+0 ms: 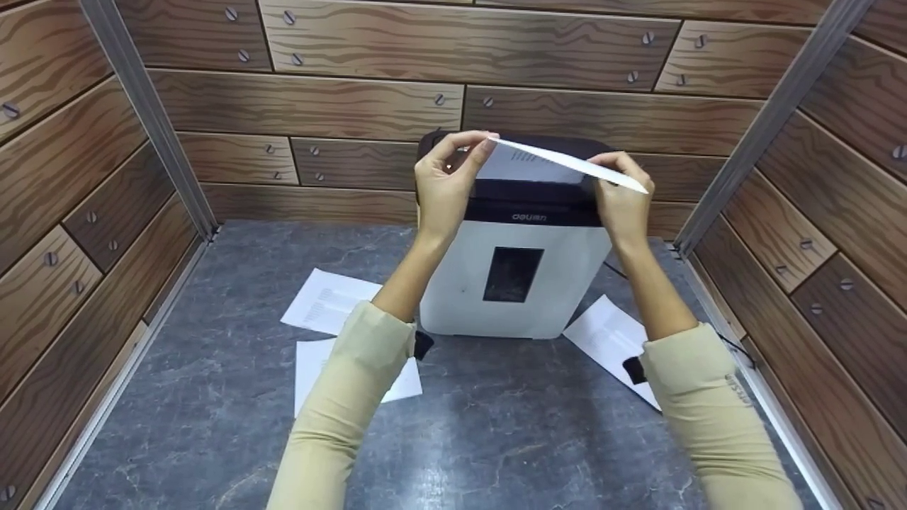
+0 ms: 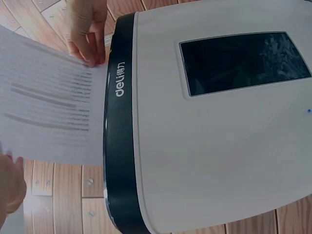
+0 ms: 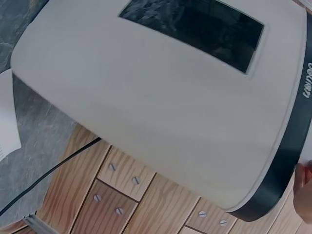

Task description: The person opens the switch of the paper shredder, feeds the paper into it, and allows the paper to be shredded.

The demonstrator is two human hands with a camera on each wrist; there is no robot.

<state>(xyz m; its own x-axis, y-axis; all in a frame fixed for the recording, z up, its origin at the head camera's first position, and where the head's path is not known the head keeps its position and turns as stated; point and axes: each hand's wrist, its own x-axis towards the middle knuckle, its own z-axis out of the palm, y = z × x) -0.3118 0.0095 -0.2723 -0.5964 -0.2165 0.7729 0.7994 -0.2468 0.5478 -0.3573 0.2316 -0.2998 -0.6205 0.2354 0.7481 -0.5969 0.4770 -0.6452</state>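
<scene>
A printed sheet of paper (image 1: 567,161) is held above the dark top of a white and black paper shredder (image 1: 453,283). My left hand (image 1: 445,188) pinches the sheet's left side between thumb and fingers. At the opposite side, my right hand (image 1: 625,205) grips the sheet. The left wrist view shows printed lines on the paper (image 2: 53,102), with its lower edge close to the shredder's black rim (image 2: 119,146); whether it has entered the slot is hidden. In the right wrist view, only part of the right hand (image 3: 303,197) appears beside that rim.
Two printed sheets lie on the dark marbled table (image 1: 482,439) left of the shredder, one the upper sheet (image 1: 329,301). Another sheet (image 1: 609,336) lies to the right. A black cable (image 3: 51,170) runs from behind the shredder. Wood-patterned walls (image 1: 368,106) enclose the table.
</scene>
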